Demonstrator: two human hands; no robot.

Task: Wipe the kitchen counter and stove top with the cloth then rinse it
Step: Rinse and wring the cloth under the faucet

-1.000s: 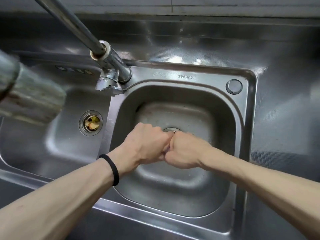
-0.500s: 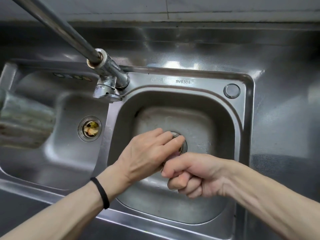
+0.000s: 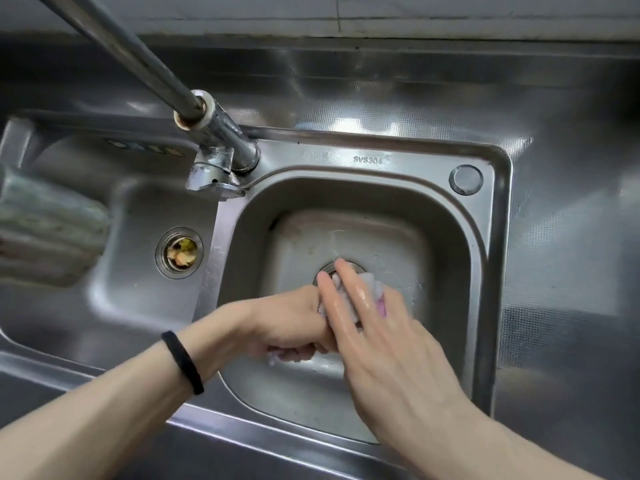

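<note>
Since half a second ago the right hand point(image 3: 388, 344) has opened out of its loose fist, so now its fingers lie flat and spread across the top of the cloth point(image 3: 372, 289), wet and shiny. The left hand point(image 3: 287, 323) has curled shut into a fist around the near end of the cloth, and a bit of it pokes out under the knuckles. The cloth itself looks pale with a pink edge, bunched up between both hands right over the drain of the right basin of the sink point(image 3: 491, 209). A black band point(image 3: 183, 362) sits on the left wrist. The tap point(image 3: 214, 150) stands at the back of the sink, between the two basins. The left basin's drain point(image 3: 179, 252) has food scraps in it.
</note>
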